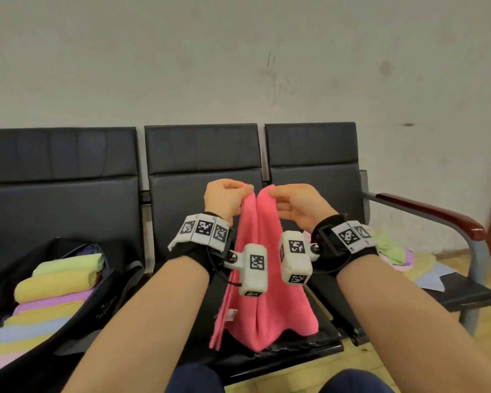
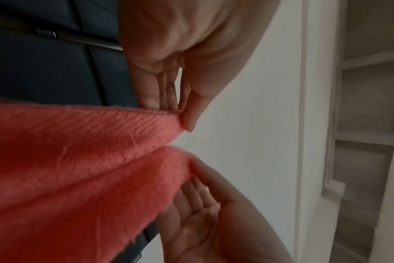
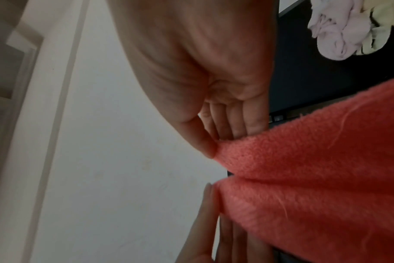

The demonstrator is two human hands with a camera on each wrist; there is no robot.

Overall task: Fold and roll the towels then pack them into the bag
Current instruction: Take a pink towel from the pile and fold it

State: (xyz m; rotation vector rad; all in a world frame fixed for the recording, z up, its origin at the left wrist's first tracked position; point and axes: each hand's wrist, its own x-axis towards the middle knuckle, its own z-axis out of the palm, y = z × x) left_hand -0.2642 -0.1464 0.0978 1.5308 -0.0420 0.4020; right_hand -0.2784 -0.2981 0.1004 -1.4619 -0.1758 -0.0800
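Pink towel (image 1: 262, 293) hangs doubled over the middle seat (image 1: 309, 340); left hand (image 1: 226, 198) and right hand (image 1: 296, 207) each pinch one top corner. Rolled towels (image 1: 54, 285) fill the bag (image 1: 108, 304).

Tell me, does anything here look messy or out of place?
Mostly tidy. The pink towel hangs from both hands, the left hand and right hand. Rolled towels sit neatly in the bag. Only the loose towels heaped unfolded on the right seat look messy.

A row of black seats (image 1: 63, 194) stands against a scuffed wall (image 1: 238, 52).
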